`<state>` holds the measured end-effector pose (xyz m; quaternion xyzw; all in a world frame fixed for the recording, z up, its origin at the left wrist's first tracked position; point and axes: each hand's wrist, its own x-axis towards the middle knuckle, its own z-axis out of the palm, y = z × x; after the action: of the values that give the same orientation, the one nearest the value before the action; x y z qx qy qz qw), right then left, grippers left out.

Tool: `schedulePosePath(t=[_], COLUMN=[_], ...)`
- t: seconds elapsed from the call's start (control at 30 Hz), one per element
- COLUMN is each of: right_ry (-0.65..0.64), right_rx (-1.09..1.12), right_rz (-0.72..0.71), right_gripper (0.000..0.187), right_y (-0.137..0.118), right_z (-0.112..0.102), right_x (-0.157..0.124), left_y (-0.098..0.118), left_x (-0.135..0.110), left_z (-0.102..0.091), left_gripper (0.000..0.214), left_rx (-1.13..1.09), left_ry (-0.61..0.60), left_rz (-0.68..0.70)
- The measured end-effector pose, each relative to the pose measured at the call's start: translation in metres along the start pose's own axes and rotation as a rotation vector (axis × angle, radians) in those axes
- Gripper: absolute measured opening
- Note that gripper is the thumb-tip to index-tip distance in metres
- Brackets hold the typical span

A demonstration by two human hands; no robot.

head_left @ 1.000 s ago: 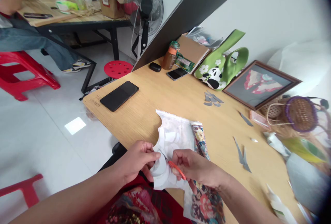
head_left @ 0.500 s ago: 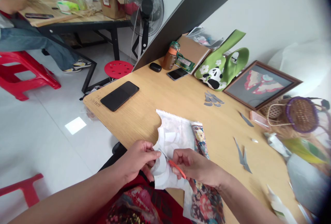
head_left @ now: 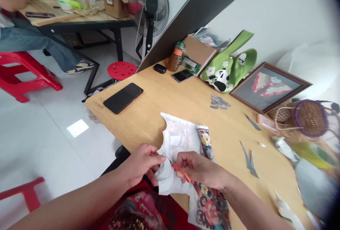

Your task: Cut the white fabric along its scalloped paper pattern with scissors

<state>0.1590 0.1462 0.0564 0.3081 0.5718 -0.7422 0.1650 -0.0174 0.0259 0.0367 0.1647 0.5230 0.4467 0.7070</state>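
A floral fabric (head_left: 211,207) lies at the near edge of the table, its white backing (head_left: 183,125) facing up with pale paper-like pieces on it. My left hand (head_left: 146,161) pinches the left edge of this fabric between thumb and fingers. Orange-handled scissors (head_left: 182,172) are in my right hand (head_left: 195,170), fingers closed round the handles. Their blades point up and left onto the white backing, close to my left fingertips. The blade tips are partly hidden, so how far they are spread is unclear.
On the table (head_left: 148,99) lie a black phone (head_left: 123,97), a second phone (head_left: 182,75), grey cut pieces (head_left: 219,101) and grey slivers (head_left: 249,161). Behind stand a bottle (head_left: 175,58), a green panda bag (head_left: 225,69) and a framed butterfly (head_left: 271,85). A person sits at another table, upper left.
Both hands stay almost in place on the fabric. The scissors and my right hand have shifted very slightly; the rest looks the same.
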Motion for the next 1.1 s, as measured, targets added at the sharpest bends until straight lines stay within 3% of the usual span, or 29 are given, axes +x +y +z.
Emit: schedulePosePath(t=[1.1], right_ry=[-0.012], right_rx=[-0.053], right_rz=[-0.032], right_gripper=[0.041], right_y=[-0.0043], right_z=[-0.0044], right_x=[0.001], left_y=[-0.0024], left_x=[0.0003], left_z=[-0.0003], left_gripper=[0.037], left_rx=[0.0], left_ry=[0.01], left_rz=[0.019])
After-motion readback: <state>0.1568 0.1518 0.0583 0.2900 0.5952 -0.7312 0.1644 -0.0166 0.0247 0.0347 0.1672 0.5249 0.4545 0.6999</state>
